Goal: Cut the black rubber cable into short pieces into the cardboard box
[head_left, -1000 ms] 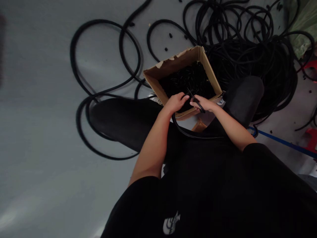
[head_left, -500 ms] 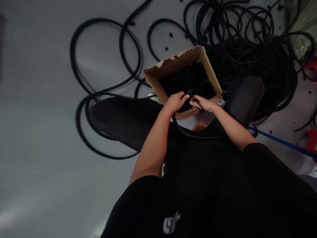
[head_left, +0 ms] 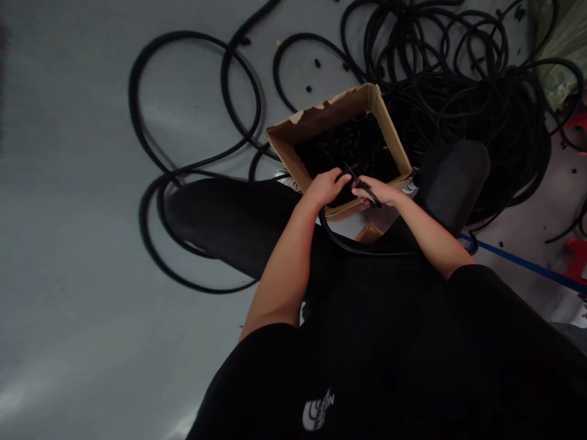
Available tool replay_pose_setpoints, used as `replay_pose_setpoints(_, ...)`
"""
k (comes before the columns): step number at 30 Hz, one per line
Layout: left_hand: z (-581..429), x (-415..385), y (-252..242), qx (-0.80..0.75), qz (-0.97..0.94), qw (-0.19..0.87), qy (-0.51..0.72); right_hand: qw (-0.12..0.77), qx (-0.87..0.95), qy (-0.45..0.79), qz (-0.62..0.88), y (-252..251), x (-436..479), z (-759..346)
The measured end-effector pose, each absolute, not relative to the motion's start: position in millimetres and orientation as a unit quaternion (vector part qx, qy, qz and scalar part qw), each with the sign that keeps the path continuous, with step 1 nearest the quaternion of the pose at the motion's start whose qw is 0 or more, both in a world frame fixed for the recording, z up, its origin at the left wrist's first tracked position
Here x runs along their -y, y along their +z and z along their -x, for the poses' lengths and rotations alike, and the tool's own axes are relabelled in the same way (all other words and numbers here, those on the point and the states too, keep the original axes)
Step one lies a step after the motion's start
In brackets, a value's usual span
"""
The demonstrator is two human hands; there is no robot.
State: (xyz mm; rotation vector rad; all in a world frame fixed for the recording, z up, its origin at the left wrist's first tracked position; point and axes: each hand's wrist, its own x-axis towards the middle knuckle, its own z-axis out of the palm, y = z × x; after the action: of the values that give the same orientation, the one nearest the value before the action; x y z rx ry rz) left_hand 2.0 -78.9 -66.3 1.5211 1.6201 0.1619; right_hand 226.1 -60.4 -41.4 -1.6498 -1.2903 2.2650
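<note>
Left hand (head_left: 326,188) and right hand (head_left: 378,193) meet, grips closed.

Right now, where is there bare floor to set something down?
The grey floor left of the hose loops is bare, also the stretch below them. Crowded: the hose pile upper right, and the cardboard box, where the left hand holds a hose and the right hand scissors.

A smooth grey floor (head_left: 68,183) spreads far to the left of the fingers (head_left: 342,181), with pale patches of soft light on it. Well to the right of the fingers lie a blue strip (head_left: 527,264) and red plastic pieces (head_left: 578,260). A green sack (head_left: 562,43) sits far beyond them, up at the right.
</note>
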Motion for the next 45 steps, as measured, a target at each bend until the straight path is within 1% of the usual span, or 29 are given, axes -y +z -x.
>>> replay_pose_setpoints(6, -4.8, 78.5, -60.4, -0.655, -0.605, 0.449, 0.06, 0.033, 0.39, 0.745, 0.541, -38.6, 60.4, -225.2)
replay_pose_setpoints(12, -3.6, 80.0, -63.6, -0.646, -0.619, 0.443, 0.059, 0.02, 0.376, 0.748, 0.547, -42.7, 60.2, -227.9)
replay_pose_setpoints(17, -3.4, 80.3, -61.6, -0.666, -0.604, 0.436, 0.044, 0.033, 0.418, 0.731, 0.539, -42.8, 61.9, -228.0)
replay_pose_setpoints(22, -3.7, 81.6, -56.3, -0.677, -0.585, 0.441, 0.077, 0.034, 0.456, 0.7, 0.549, -41.7, 65.7, -222.6)
replay_pose_setpoints(26, -2.8, 82.9, -57.7, -0.656, -0.602, 0.445, 0.091, 0.031, 0.454, 0.7, 0.551, -48.6, 69.7, -219.7)
replay_pose_setpoints(31, -2.9, 83.1, -61.2, -0.603, -0.628, 0.482, 0.101, 0.024, 0.444, 0.699, 0.561, -60.5, 69.7, -221.8)
replay_pose_setpoints(34, -3.3, 82.2, -60.2, -0.613, -0.618, 0.48, 0.11, 0.034, 0.486, 0.676, 0.552, -62.3, 67.9, -224.0)
replay_pose_setpoints(40, -5.7, 80.8, -61.9, -0.661, -0.585, 0.461, 0.094, 0.043, 0.576, 0.579, 0.575, -51.3, 66.5, -220.9)
replay_pose_setpoints(45, -5.2, 80.2, -68.9, -0.671, -0.571, 0.465, 0.089, 0.034, 0.578, 0.569, 0.585, -44.3, 68.3, -218.8)
